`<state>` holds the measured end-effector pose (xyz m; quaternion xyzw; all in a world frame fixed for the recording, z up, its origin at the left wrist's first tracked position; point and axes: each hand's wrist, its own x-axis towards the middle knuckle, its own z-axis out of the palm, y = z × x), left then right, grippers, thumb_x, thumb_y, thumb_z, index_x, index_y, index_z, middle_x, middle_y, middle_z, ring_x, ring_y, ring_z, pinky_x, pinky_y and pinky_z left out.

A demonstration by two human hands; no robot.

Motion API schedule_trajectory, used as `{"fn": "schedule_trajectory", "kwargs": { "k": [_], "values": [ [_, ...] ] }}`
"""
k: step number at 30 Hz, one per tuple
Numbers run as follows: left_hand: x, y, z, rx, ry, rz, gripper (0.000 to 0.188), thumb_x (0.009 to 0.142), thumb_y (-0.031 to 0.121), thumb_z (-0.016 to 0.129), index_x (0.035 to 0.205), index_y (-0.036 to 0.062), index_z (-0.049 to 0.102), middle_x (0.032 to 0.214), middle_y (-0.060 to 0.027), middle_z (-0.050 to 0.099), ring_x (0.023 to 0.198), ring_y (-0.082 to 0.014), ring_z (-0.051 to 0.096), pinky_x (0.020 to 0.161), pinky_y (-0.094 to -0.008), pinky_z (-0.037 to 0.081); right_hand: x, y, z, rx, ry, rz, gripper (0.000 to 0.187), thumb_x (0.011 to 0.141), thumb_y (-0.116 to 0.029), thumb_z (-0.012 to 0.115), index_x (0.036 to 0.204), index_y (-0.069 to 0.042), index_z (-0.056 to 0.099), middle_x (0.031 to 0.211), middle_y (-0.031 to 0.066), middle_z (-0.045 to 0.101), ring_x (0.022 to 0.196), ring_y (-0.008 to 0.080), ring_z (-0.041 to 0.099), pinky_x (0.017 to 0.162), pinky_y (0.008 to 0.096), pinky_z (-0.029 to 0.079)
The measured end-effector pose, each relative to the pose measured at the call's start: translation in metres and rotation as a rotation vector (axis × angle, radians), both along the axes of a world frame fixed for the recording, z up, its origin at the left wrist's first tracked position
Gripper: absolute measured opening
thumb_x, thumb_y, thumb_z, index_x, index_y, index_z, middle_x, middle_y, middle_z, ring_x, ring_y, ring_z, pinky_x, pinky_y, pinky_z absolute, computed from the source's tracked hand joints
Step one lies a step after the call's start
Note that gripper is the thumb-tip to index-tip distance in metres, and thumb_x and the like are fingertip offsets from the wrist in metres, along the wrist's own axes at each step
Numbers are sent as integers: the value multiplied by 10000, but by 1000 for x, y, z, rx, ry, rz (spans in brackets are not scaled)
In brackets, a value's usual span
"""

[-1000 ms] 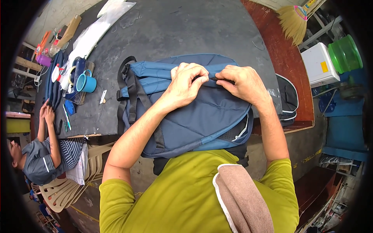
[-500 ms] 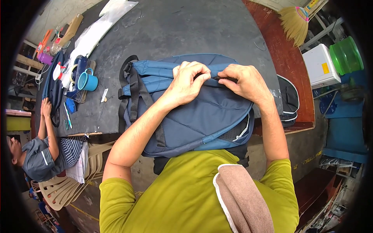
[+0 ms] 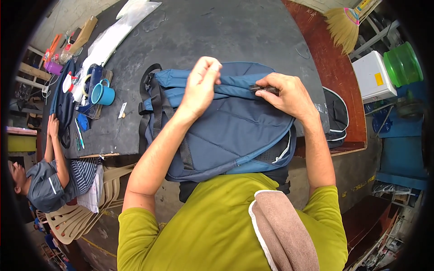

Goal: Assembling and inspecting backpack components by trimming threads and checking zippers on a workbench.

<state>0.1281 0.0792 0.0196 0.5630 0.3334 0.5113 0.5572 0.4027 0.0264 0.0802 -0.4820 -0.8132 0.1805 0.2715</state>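
"Where is the bag?"
"The blue backpack (image 3: 226, 142) is laid at the near edge of the black table (image 3: 226, 34)."
"How much is done?"
"It looks all put together. What is left cannot be told."
"And the hands?"
"By the right hand (image 3: 291, 95), a small dark tool (image 3: 270, 89) is gripped near a strap (image 3: 242, 82). The left hand (image 3: 200, 90) is held up, fingers curled; whether anything is pinched cannot be told."
"Farther off?"
"A blue cup (image 3: 103, 95) is set down."

Left hand (image 3: 202, 88) has drawn away — up-left — from the right hand (image 3: 288, 94).
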Motion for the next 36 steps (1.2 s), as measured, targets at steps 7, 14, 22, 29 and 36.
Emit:
{"fn": "schedule_trajectory", "kwargs": {
  "k": [7, 14, 22, 29, 36],
  "values": [
    [-19, -21, 37, 722, 872, 251, 227, 872, 75, 837, 1049, 53, 696, 882, -123, 642, 875, -331, 624, 816, -439, 543, -11, 2, 4, 57, -48, -9, 251, 951, -185, 874, 1136, -30, 803, 1054, 120, 826, 908, 265, 813, 801, 376, 635],
    [-21, -26, 20, 682, 929, 183, 245, 843, 64, 843, 786, 51, 605, 808, -125, 598, 826, -356, 607, 801, -464, 537, -42, 20, 0, 141, -48, 137, 206, 957, -150, 850, 1116, -26, 808, 1052, 126, 826, 936, 295, 813, 816, 379, 641],
    [-53, -29, 17, 426, 240, -108, 433, 959, -51, 705, 730, 99, 370, 770, -2, 511, 814, -152, 587, 1139, -514, 531, -36, 30, -13, 82, 0, 101, 210, 955, -148, 853, 1125, -30, 816, 1057, 125, 829, 935, 300, 813, 820, 380, 643],
    [-39, -33, 8, 334, 81, -7, 410, 999, -76, 658, 733, 86, 392, 836, -33, 556, 901, -172, 682, 1056, -457, 600, -44, 31, -12, 140, -43, 114, 209, 946, -180, 867, 1112, -61, 828, 1049, 96, 836, 930, 287, 816, 804, 374, 639],
    [-35, -35, 1, 340, 37, -55, 412, 968, -111, 641, 732, 80, 362, 833, -44, 569, 898, -161, 696, 1044, -451, 636, -47, 35, -13, 184, -66, 130, 211, 947, -218, 865, 1106, -83, 835, 1057, 84, 837, 932, 290, 813, 794, 379, 635]
  ]
}}
